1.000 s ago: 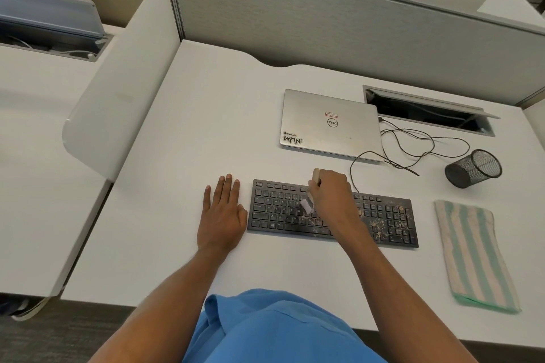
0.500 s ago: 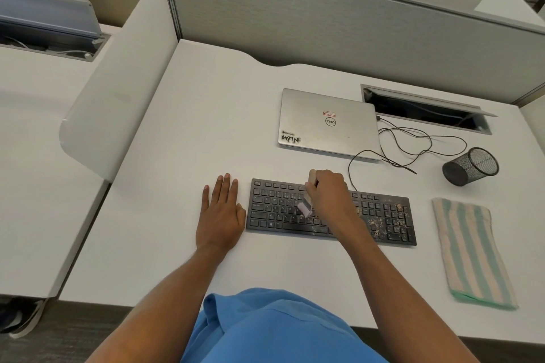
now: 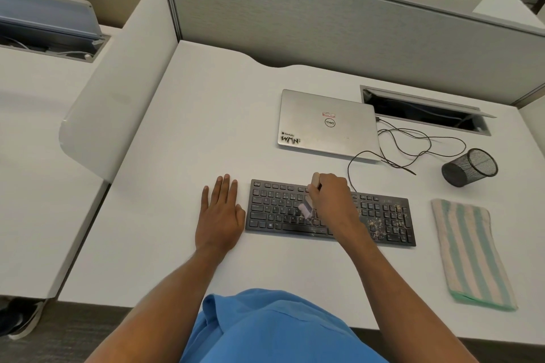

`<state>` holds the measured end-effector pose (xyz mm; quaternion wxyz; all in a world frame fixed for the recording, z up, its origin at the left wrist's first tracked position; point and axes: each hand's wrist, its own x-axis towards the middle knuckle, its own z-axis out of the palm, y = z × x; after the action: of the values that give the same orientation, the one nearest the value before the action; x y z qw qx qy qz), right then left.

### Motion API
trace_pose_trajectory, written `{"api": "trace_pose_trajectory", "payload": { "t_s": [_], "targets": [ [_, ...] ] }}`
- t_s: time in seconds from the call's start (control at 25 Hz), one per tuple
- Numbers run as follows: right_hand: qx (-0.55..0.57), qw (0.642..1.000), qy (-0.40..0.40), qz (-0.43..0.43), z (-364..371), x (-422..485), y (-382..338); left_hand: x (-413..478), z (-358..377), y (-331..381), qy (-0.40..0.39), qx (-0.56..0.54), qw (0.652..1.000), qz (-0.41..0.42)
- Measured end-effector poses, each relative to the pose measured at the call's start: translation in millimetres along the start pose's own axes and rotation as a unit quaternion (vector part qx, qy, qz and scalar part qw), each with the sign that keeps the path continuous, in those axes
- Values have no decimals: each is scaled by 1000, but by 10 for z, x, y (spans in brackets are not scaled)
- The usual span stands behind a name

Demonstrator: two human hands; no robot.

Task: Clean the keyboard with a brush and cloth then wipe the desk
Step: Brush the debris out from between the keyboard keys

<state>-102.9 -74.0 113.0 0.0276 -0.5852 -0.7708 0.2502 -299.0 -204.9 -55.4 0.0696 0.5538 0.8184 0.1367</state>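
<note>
A black keyboard lies on the white desk, with crumbs scattered over its right part. My right hand grips a small brush over the middle keys, bristles down on them, the handle end sticking out above my fist. My left hand lies flat on the desk, fingers straight, its thumb side against the keyboard's left edge. A green and cream striped cloth lies folded to the right of the keyboard, untouched.
A shut silver laptop sits behind the keyboard with a black cable looping to its right. A black mesh pen cup lies on its side. An open cable hatch is at the back right; grey partition behind.
The brush has shifted slightly over the middle keys. My left hand has stayed flat beside the keyboard.
</note>
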Motion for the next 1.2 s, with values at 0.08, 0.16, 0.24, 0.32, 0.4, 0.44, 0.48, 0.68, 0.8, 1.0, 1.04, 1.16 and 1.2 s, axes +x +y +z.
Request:
{"api": "trace_pose_trajectory", "payload": {
  "t_s": [0.08,0.16,0.24,0.32,0.4,0.44,0.48,0.68,0.8,1.0,1.04,1.16,1.2],
  "targets": [
    [41,998,45,-12,-6,32,-43,4,-4,4,-4,0,1000,-1],
    [97,993,63,-21,55,58,-92,5,-8,11,-3,-1,1000,-3],
    [127,990,60,-20,99,31,-144,3,-12,13,-2,-1,1000,-2],
    [105,993,46,-14,95,-5,-142,3,-12,9,-3,-1,1000,-1],
    [71,997,20,-3,104,-22,-71,4,-5,5,-2,0,1000,-2],
    [61,998,7,3,121,-17,-27,5,-2,5,-2,0,1000,-2],
    [46,999,-5,3,131,-26,2,5,1,3,-1,0,1000,-1],
    [44,997,44,-43,69,-91,-101,7,0,2,-5,2,1000,-3],
    [89,993,56,-54,133,-100,-150,4,-5,9,-7,1,1000,-4],
    [44,998,17,-45,117,-139,-8,4,-4,9,-4,0,1000,-5],
    [51,997,24,-51,65,-143,18,4,-3,9,-4,1,1000,-4],
    [186,981,28,-43,-17,-140,36,8,-2,0,-4,0,1000,-4],
    [227,973,12,-42,-25,-145,14,8,-2,3,-5,-1,1000,-4]
  ]
}}
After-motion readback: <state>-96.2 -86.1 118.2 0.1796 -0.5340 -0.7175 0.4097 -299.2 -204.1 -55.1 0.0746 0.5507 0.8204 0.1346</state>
